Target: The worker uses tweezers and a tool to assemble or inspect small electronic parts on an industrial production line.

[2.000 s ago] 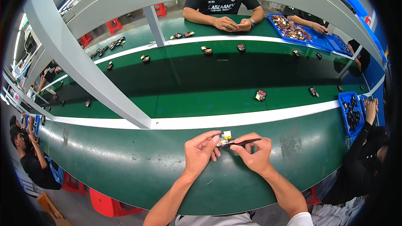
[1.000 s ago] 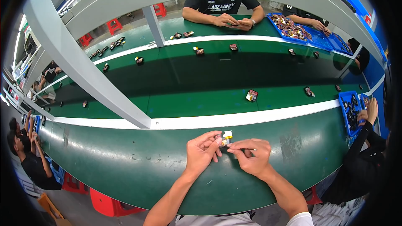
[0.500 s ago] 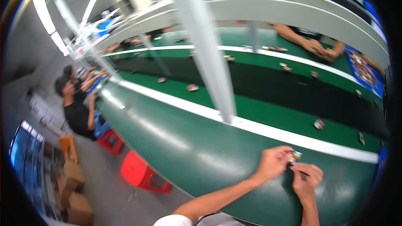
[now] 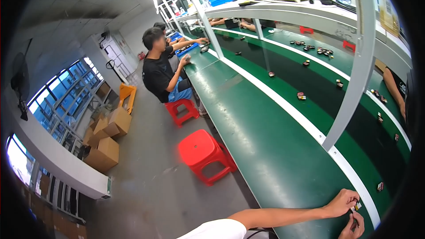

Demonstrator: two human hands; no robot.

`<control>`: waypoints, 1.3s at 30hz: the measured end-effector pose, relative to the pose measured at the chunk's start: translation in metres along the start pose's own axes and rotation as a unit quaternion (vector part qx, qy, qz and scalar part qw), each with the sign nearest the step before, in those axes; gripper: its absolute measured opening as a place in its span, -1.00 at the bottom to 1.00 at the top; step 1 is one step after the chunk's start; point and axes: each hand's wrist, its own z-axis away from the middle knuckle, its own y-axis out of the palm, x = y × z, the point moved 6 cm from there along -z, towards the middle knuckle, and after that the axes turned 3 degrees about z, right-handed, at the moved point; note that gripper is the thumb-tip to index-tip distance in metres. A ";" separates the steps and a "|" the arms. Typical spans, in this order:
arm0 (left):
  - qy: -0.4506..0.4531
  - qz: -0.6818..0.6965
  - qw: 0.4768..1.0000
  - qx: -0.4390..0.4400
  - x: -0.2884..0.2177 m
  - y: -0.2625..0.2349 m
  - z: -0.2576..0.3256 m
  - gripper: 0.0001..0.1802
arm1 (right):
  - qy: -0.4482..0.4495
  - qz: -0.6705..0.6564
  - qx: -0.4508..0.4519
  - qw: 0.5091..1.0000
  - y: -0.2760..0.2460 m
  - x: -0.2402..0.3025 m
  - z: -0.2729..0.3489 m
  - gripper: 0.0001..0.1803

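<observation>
At the lower right my left hand (image 4: 341, 202) is closed in a pinch on a small component (image 4: 358, 205) with white and yellow faces and a dark part. Just below it, my right hand (image 4: 353, 227) has its fingertips pressed together at the lower end of that component, partly cut by the picture's dark rim. Both hands are over the green worktop (image 4: 283, 168), beside the white rail (image 4: 354, 181). What exactly the component is, I cannot make out. Similar small pieces lie on the conveyor belt beyond the rail, the nearest one (image 4: 380, 186) to the right of my hands.
A grey upright post (image 4: 349, 102) rises from the rail to an overhead shelf (image 4: 283, 13). Red stools (image 4: 204, 150) stand along the table's left edge. A seated co-worker (image 4: 161, 66) reaches toward the belt. Cardboard boxes (image 4: 102, 152) and a yellow pallet truck (image 4: 127, 97) are on the floor.
The view has swung left, so my hands now appear lower and farther right. Both hands still hold the small component between them.
</observation>
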 end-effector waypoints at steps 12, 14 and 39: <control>-0.197 0.026 0.980 -0.010 0.001 -0.013 -0.002 -0.75 | -0.010 0.014 -0.125 0.992 -0.001 -0.030 0.000 -0.82; -0.193 0.013 0.981 -0.022 -0.001 -0.018 -0.020 -0.72 | 0.033 0.004 -0.153 0.988 -0.013 -0.040 -0.002 -0.78; 0.116 -0.475 0.766 0.418 0.024 0.132 -0.182 -0.85 | 0.181 -0.050 -0.183 0.965 -0.031 -0.093 0.023 -0.83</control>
